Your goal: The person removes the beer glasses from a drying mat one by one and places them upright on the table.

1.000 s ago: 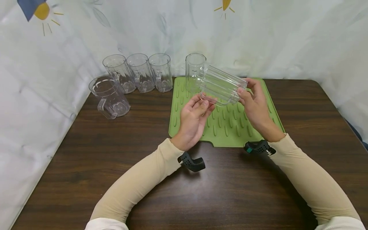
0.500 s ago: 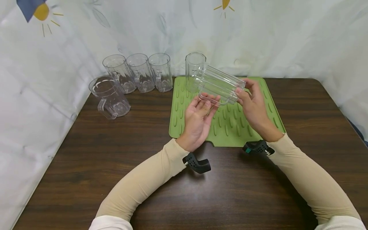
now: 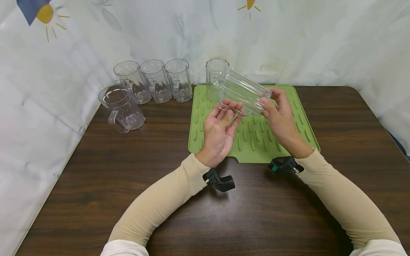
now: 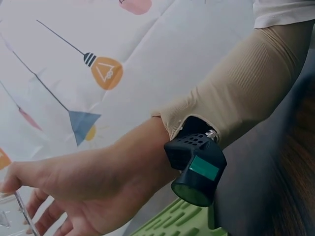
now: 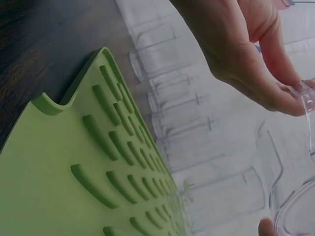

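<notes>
A clear fluted mug (image 3: 245, 90) is held tilted in the air above a green drying mat (image 3: 253, 154). My left hand (image 3: 217, 137) pinches the mug's handle from below, with thumb and fingertips on it. At the mug's right end, my right hand (image 3: 283, 121) grips it, thumb in front and fingers behind. In the left wrist view the right hand (image 4: 98, 184) has its thumb on the mug's edge. The right wrist view shows the left hand (image 5: 246, 64) pinching a clear part, with the mug's round end (image 5: 298, 216) below.
A similar clear mug (image 3: 213, 76) stands at the mat's back left corner, partly behind the held one. Left of the mat, three clear mugs (image 3: 177, 76) stand in a row on the dark wooden table (image 3: 160, 149). Another clear mug (image 3: 123, 110) stands in front of them.
My left hand has moved a little to the right along the handle side. The mug and my right hand have shifted slightly left, and the mug stays tilted.
</notes>
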Motion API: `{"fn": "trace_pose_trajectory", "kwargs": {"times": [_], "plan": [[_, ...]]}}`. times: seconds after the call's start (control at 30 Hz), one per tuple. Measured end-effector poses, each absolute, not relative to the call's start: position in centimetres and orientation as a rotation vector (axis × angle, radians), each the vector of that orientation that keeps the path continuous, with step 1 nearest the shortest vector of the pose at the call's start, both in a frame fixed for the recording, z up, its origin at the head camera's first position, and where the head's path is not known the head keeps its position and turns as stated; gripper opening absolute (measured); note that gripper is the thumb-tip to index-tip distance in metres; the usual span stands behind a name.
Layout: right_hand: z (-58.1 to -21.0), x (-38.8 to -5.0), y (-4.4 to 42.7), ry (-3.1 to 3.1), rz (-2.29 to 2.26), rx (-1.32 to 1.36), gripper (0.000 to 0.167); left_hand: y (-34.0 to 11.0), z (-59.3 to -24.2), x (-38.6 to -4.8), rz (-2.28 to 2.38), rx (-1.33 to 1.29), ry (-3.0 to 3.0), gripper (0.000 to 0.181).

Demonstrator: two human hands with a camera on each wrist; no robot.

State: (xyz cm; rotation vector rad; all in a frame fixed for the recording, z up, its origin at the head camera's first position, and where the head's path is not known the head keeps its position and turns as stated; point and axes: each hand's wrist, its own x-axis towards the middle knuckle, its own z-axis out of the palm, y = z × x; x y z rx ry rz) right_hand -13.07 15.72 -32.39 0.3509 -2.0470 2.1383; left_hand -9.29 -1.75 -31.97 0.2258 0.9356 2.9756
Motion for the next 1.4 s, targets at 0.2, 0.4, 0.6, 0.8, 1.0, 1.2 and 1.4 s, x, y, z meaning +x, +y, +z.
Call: {"fn": "trace_pose_trajectory", "kwargs": {"times": [0.2,0.4,0.6,0.8,1.0,1.2,1.4], "plan": [[-32.5,-13.2,15.3,-2.009,2.160,0.364,0.029,-1.9,-31.7,-9.3,2.997,0.201,0.953,0.028],[-32.6,-13.3,15.0,-1.991,2.177,0.391,0.030,-2.1,-31.2,-9.4,3.025,0.148,0.939,0.028],[-32.2,-13.5,14.7,-2.009,2.174,0.385,0.031,-2.3,-31.0,-9.5,3.023,0.138,0.952,0.028],[-31.9,-13.5,14.6,-2.037,2.167,0.377,0.031,-2.4,-31.0,-9.6,3.024,0.137,0.946,0.026],[-31.4,-13.5,14.4,-2.090,2.166,0.362,0.036,-2.6,-31.0,-9.7,3.044,0.126,0.939,0.028],[-31.0,-13.7,14.9,-2.119,2.224,0.300,0.043,-3.0,-30.6,-9.7,3.069,0.115,0.956,0.029],[-31.1,-13.6,16.3,-2.123,2.221,0.298,0.045,-3.3,-30.6,-9.6,3.075,0.089,0.953,0.028]]}}
